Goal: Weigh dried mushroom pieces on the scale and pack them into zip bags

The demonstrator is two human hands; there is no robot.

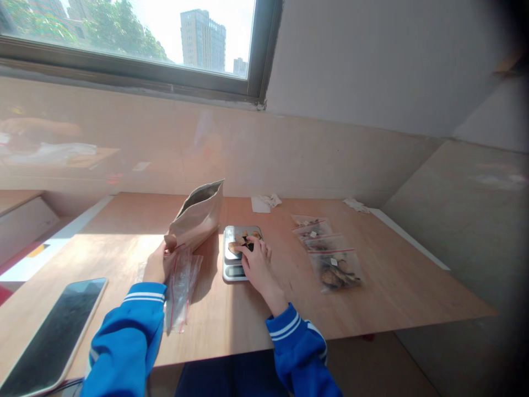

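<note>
My left hand (158,263) is closed on the near lower corner of a brown paper bag (198,218), which stands tilted with its mouth open. Flat clear zip bags (179,298) with red seal strips lie beneath and beside that hand. A small silver kitchen scale (235,280) sits right of the paper bag. On its plate are several brown pieces (234,247) that look like dried mushrooms. Over the plate, my right hand (258,264) has its fingertips bent in and pinched at one of these pieces, partly hiding them. The scale's display is unreadable.
Filled zip bags (335,273) of dried brown pieces lie overlapping to the right. A large tablet (55,336) rests at the left front edge. White paper scraps (261,204) lie by the wall, with crumpled tissue (356,205) farther right. A window (136,33) is above.
</note>
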